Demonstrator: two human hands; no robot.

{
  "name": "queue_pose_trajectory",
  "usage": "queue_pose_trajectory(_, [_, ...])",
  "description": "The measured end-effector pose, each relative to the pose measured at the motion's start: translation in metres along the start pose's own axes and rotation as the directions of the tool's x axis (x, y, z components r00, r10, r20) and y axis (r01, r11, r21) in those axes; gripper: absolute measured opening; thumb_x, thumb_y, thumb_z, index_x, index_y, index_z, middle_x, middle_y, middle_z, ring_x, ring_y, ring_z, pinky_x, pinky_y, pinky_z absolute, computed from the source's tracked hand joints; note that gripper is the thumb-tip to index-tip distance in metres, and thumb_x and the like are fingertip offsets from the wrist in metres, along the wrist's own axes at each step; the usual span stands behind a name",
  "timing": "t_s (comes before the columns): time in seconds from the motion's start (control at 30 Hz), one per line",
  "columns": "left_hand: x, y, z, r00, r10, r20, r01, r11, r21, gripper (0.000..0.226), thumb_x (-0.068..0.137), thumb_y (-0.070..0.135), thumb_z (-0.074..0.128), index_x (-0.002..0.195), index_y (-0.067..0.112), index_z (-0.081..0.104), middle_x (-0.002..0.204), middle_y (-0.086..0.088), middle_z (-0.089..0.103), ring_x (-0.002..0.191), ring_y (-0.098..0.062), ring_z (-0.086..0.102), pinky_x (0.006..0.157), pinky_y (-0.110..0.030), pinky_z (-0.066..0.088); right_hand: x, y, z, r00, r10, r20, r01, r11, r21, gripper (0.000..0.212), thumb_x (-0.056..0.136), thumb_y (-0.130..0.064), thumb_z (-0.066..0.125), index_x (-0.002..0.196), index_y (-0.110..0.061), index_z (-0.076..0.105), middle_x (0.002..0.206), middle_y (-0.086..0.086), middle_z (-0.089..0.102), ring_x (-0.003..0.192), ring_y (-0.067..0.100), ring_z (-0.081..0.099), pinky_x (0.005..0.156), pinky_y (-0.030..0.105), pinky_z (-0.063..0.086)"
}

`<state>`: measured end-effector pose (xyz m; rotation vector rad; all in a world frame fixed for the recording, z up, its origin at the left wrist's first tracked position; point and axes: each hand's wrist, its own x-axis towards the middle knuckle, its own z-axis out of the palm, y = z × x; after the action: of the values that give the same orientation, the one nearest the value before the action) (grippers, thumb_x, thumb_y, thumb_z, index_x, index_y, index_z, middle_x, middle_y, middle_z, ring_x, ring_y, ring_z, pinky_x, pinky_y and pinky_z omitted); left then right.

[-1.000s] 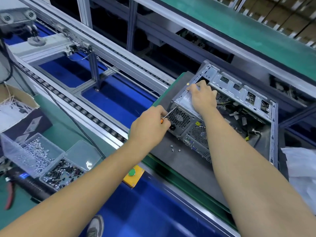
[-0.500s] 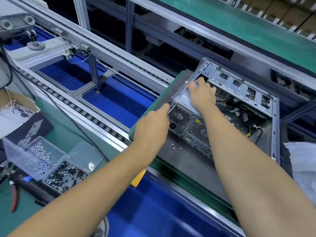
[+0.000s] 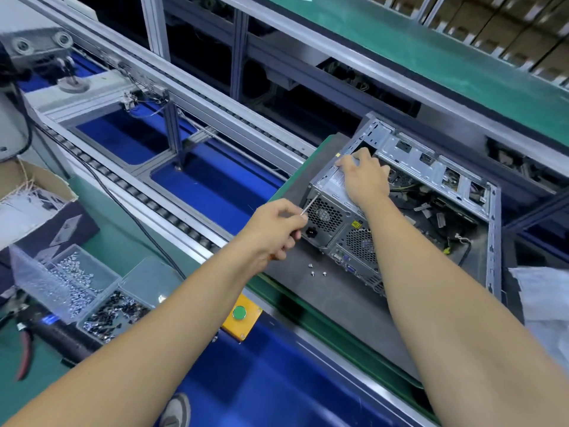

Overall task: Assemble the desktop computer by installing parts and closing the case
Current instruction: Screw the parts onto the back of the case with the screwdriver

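So the computer case (image 3: 431,192) is a bare stamped-steel tower lying on its side, open side up, on a dark grey pallet (image 3: 338,303) over at about 3 o'clock from the left hand, with perforated fan grilles on the rear panel and loose cables inside. The left hand (image 3: 274,232) is curled tight around a screwdriver (image 3: 309,204), thin metal shaft pointing up toward 1 o'clock with the tip right at the upper rear corner of the power supply (image 3: 329,208). The right hand (image 3: 365,177) lies on top of that boxy power supply, fingers mostly straight and spread, pressing down rather than gripping anything. Three small silver screws (image 3: 317,271) lie loose on the pallet at 6 o'clock from the rear panel. Down at 8 o'clock on the green desk (image 3: 101,229) there are two clear plastic bins: one (image 3: 70,278) full of shiny silver screws, the other (image 3: 114,312) full of dark screws. Red-handled pliers (image 3: 24,349) lie at the far left edge, and a yellow box with a green push button (image 3: 239,312) hangs on the conveyor rail.
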<state>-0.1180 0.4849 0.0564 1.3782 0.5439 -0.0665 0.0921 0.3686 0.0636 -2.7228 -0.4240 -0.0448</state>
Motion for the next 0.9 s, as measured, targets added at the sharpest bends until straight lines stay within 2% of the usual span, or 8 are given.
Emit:
queue_pose_trajectory(0.03, [0.000, -0.001, 0.003, 0.984, 0.154, -0.090, -0.123, 0.951, 0.285, 0.005, 0.101, 0.022, 0.060, 0.100, 0.018, 0.059, 0.073, 0.000, 0.057, 0.049, -0.015, 0.046, 0.043, -0.023, 0.037, 0.000, 0.000, 0.001, 0.999, -0.035, -0.004, 0.035, 0.998, -0.045, 0.038, 0.103, -0.036, 0.033, 0.124, -0.020, 0.061, 0.134, 0.009, 0.051, 0.117, 0.038, 0.044, 0.089, 0.044, 0.035])
queue_pose_trajectory(0.1, [-0.003, -0.005, 0.010, 0.881, 0.458, -0.118, -0.181, 0.558, 0.810, 0.009, 0.101, 0.020, 0.056, 0.096, 0.023, 0.048, 0.077, 0.003, 0.057, 0.064, -0.027, 0.057, 0.055, -0.035, 0.047, 0.001, 0.001, 0.001, 0.999, -0.042, -0.009, 0.042, 0.999, -0.027, 0.040, 0.103, -0.036, 0.032, 0.124, -0.019, 0.062, 0.135, 0.009, 0.051, 0.118, 0.039, 0.044, 0.093, 0.048, 0.036])
queue_pose_trajectory(0.2, [-0.007, -0.011, 0.016, 0.799, 0.599, -0.062, -0.118, 0.257, 0.959, 0.023, 0.100, 0.013, 0.054, 0.095, 0.023, 0.034, 0.080, 0.004, 0.048, 0.064, -0.030, 0.053, 0.053, -0.037, 0.044, 0.003, 0.002, -0.001, 0.999, -0.038, 0.002, 0.038, 0.998, -0.052, 0.045, 0.101, -0.044, 0.038, 0.130, -0.016, 0.059, 0.136, 0.015, 0.052, 0.125, 0.036, 0.046, 0.105, 0.047, 0.035])
queue_pose_trajectory(0.33, [-0.003, -0.016, 0.008, 0.813, 0.573, -0.103, -0.176, 0.412, 0.894, 0.007, 0.104, 0.031, 0.052, 0.106, 0.027, 0.048, 0.091, 0.009, 0.062, 0.077, -0.026, 0.062, 0.065, -0.038, 0.053, -0.001, 0.004, 0.000, 0.981, -0.191, 0.035, 0.194, 0.946, -0.260, 0.031, 0.100, -0.010, 0.044, 0.126, -0.018, 0.059, 0.137, 0.014, 0.045, 0.114, 0.037, 0.046, 0.102, 0.051, 0.034])
queue_pose_trajectory(0.47, [0.005, -0.031, -0.015, 0.878, 0.467, -0.109, -0.217, 0.590, 0.778, 0.026, 0.090, 0.056, 0.067, 0.094, 0.035, 0.052, 0.077, 0.015, 0.059, 0.077, -0.012, 0.059, 0.060, -0.031, 0.038, -0.001, 0.003, 0.001, 1.000, 0.005, -0.007, -0.004, 0.996, 0.090, 0.029, 0.096, -0.031, 0.050, 0.123, -0.022, 0.054, 0.125, 0.007, 0.048, 0.110, 0.033, 0.039, 0.087, 0.047, 0.036])
queue_pose_trajectory(0.63, [0.037, -0.059, -0.040, 0.831, 0.552, -0.065, -0.370, 0.637, 0.676, 0.057, 0.073, 0.053, 0.085, 0.079, 0.027, 0.034, 0.071, 0.008, 0.048, 0.059, -0.007, 0.041, 0.055, -0.032, 0.037, -0.002, 0.002, -0.002, 0.977, 0.208, -0.039, -0.172, 0.887, 0.429, 0.036, 0.093, -0.044, 0.050, 0.119, -0.019, 0.046, 0.119, 0.004, 0.041, 0.094, 0.030, 0.050, 0.076, 0.039, 0.037])
queue_pose_trajectory(0.73, [0.068, -0.062, -0.033, 0.813, 0.580, 0.046, -0.486, 0.634, 0.602, 0.061, 0.073, 0.040, 0.089, 0.079, 0.032, 0.029, 0.088, 0.009, 0.056, 0.082, -0.008, 0.055, 0.068, -0.033, 0.045, 0.003, 0.013, -0.005, 0.933, 0.360, 0.004, -0.275, 0.704, 0.655, 0.032, 0.101, -0.035, 0.043, 0.121, -0.012, 0.051, 0.106, 0.004, 0.052, 0.088, 0.025, 0.054, 0.061, 0.033, 0.034])
queue_pose_trajectory(0.9, [0.120, -0.076, -0.026, 0.848, 0.512, 0.135, -0.456, 0.577, 0.677, 0.061, 0.073, 0.034, 0.090, 0.085, 0.028, 0.030, 0.105, 0.039, 0.055, 0.093, 0.024, 0.050, 0.064, -0.014, 0.033, 0.000, 0.030, -0.011, 0.930, 0.180, 0.320, -0.349, 0.710, 0.612, 0.034, 0.106, -0.041, 0.028, 0.112, -0.025, 0.058, 0.111, -0.006, 0.059, 0.095, 0.015, 0.052, 0.085, 0.033, 0.033])
